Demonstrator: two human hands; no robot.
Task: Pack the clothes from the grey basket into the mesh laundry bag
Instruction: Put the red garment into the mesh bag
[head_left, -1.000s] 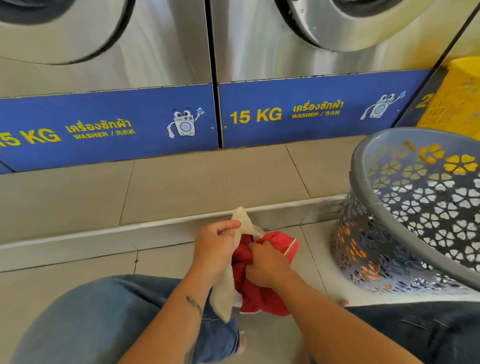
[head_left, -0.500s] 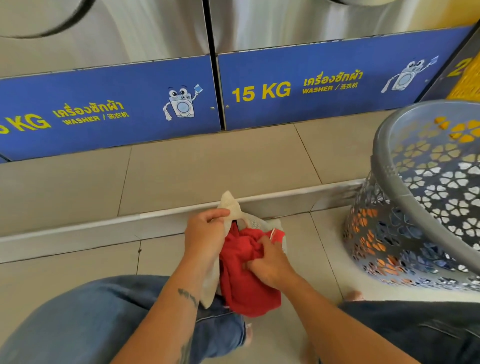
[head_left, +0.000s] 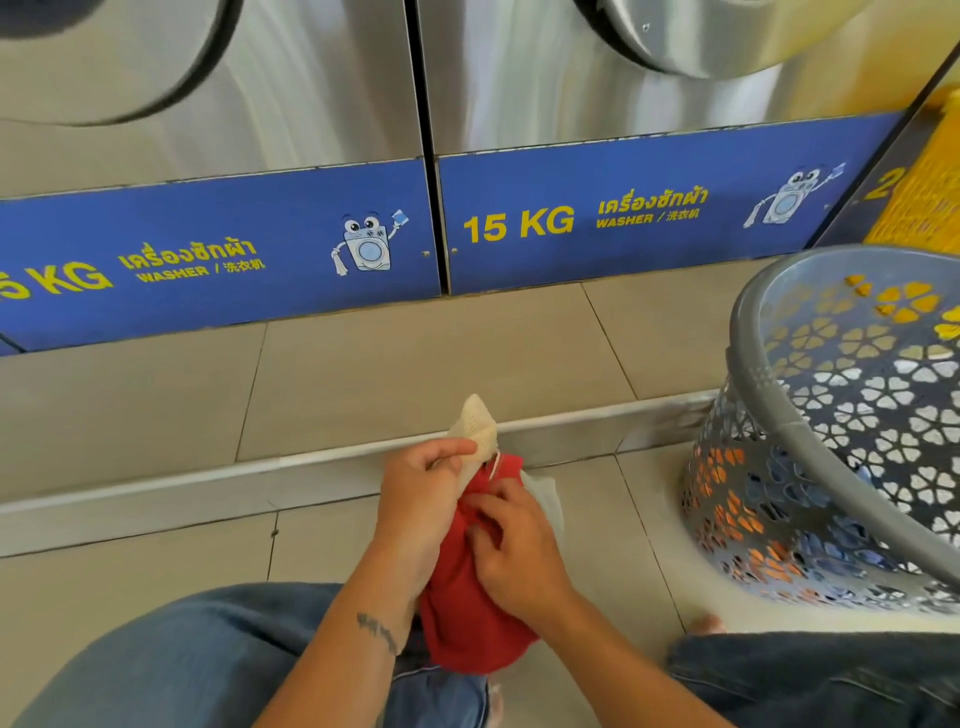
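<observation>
Since the frame 0.5 s ago the right hand (head_left: 519, 551) has moved further onto the red cloth garment (head_left: 467, 613), and more of the white bag cloth shows behind it; the view itself has also tilted up, so the washer doors are seen again. Nearest are the person's knees in blue denim jeans (head_left: 171, 670), left and right at the bottom. Between them the garment hangs down, its top part inside the cream-white mesh laundry bag (head_left: 475, 423). The left hand (head_left: 421, 499) has thumb and fingers closed on the bag's edge, w/ a corner of mesh sticking up above it. The right hand has its fingers curled and pressed on the red cloth; I cannot tell if they really grip it. To the right stands the grey plastic basket w/ flower-shaped holes (head_left: 779, 431), tilted, apart from the hands; orange and blue clothes show thru its wall. Behind is a raised beige tile step (head_left: 415, 364), then two steel washers w/ blue "15 KG" panels (head_left: 623, 218), and a yellow plastic basket (head_left: 919, 208) at far right.
</observation>
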